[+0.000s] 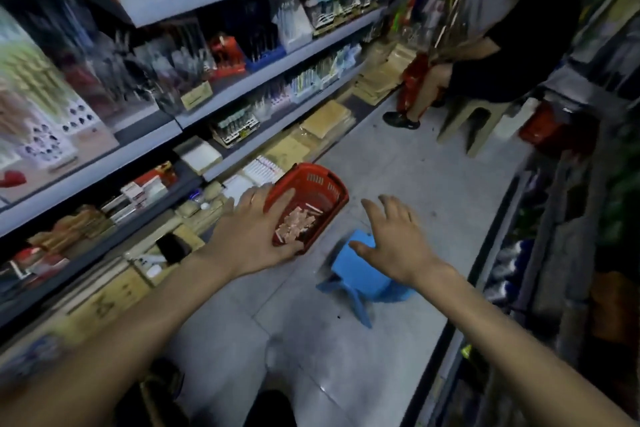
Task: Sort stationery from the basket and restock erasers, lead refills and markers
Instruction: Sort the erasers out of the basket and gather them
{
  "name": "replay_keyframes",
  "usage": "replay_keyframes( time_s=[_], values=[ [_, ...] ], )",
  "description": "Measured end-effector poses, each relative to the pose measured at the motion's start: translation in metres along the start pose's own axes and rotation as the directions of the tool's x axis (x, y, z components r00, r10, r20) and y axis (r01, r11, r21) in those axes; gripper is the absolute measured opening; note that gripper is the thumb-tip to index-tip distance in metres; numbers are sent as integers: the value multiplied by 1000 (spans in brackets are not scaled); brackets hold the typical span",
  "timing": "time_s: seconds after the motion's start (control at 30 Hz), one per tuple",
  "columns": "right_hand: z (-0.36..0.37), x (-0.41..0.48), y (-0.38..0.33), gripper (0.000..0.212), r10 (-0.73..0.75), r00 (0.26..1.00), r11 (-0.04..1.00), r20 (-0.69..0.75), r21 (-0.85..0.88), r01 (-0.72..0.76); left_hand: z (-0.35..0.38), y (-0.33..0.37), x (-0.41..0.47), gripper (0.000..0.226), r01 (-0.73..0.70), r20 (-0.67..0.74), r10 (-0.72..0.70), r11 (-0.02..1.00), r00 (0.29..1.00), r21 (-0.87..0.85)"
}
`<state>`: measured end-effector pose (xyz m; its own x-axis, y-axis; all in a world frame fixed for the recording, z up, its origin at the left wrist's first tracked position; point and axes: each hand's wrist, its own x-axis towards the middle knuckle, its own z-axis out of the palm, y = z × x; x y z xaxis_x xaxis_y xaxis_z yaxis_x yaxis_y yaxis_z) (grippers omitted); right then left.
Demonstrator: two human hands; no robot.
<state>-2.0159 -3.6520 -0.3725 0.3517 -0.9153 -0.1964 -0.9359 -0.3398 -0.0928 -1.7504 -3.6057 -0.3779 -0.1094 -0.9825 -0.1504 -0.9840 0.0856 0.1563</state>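
The left hand's fingers (281,199) lie fairly straight and spread across the near left rim of the red basket (333,181), while the thumb curls round its near corner, so the left hand (249,236) holds the basket by that edge. The basket sits low over the grey tiled floor (398,163), close against the bottom of the shelves (242,87), and looks tilted. A heap of small pale pink pieces (294,222) lies inside it; motion blur hides what they are.

The right hand's fingers (391,211) are wide and relaxed, gripping nothing. The right hand (394,246) hovers palm down just beside the basket, above 1 small blue stool (360,276).

Further down the aisle, 1 person in black (502,45) sits on a beige stool (474,125).
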Motion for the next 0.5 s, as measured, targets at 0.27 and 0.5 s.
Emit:
replay_keyframes(
  time_s=[0.27, 0.5],
  values=[
    [-1, 196, -14, 84, -105, 989, 991, 104, -72, 112, 14, -119, 157, 118, 27, 122, -26, 1000, 992, 0],
    [-31, 320, -20, 82, -207, 967, 972, 151, -82, 221, 2, -159, 239, 114, 55, 131, -50, 998, 990, -29]
  ],
)
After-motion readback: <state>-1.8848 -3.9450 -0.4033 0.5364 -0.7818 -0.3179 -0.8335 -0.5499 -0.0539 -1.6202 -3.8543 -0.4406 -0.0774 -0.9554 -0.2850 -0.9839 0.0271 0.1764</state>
